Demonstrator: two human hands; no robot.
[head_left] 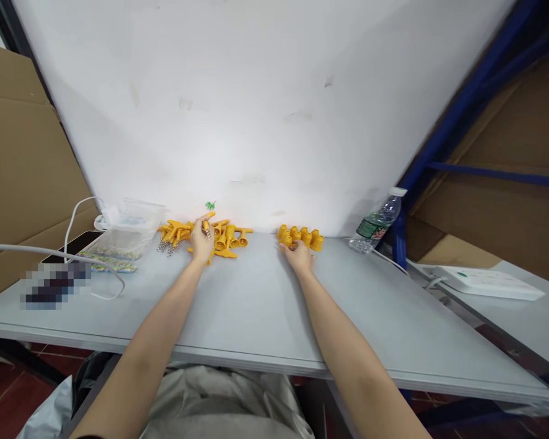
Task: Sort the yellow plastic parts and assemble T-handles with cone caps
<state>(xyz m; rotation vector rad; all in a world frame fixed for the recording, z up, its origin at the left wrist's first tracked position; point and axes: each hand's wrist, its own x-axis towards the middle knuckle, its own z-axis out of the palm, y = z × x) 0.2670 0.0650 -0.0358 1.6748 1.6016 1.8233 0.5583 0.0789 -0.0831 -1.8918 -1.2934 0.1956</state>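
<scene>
A pile of yellow plastic parts [231, 236] lies at the far edge of the grey table [256, 305], against a white wall. My left hand [202, 242] reaches into this pile, its fingers closed on one yellow part with a metal piece. A row of yellow pieces [302, 236] stands to the right. My right hand [297, 255] rests just in front of that row, with its fingers curled round one of the yellow pieces. Small metal chains [165, 246] lie at the left end of the pile.
A clear plastic container [130, 219] and bags of small items [107, 261] sit at the far left, beside a white cable [73, 219] and a dark phone [75, 244]. A water bottle [377, 222] lies at the right. A white power strip [485, 281] rests on the adjoining table.
</scene>
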